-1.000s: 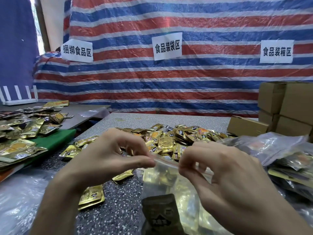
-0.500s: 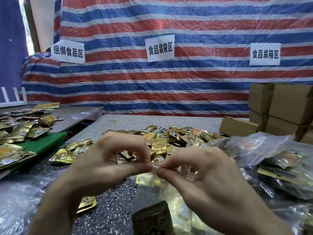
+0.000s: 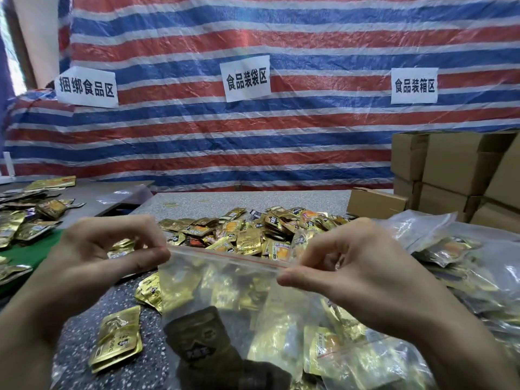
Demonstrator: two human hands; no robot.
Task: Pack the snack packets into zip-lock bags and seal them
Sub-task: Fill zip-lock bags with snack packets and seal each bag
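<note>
striped red and blue sheet [image 3: 281, 136] hangs behind a speckled table [image 3: 197, 201] heaped with gold snack packets [image 3: 253, 235].
both hands hold a clear zip-lock bag [image 3: 225, 288] in front of the pile. the left hand [image 3: 92, 266] pinches the left end of its top strip and the right hand [image 3: 357, 266] pinches the right end. gold packets sit inside it. brown boxes [image 3: 450, 164] stand at the far right.

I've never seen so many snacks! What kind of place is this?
Most likely a small food-packing workshop. A heap of snack packets lies on the table, cardboard boxes are stacked on the right, and paper signs on the striped tarp name work zones.
</note>
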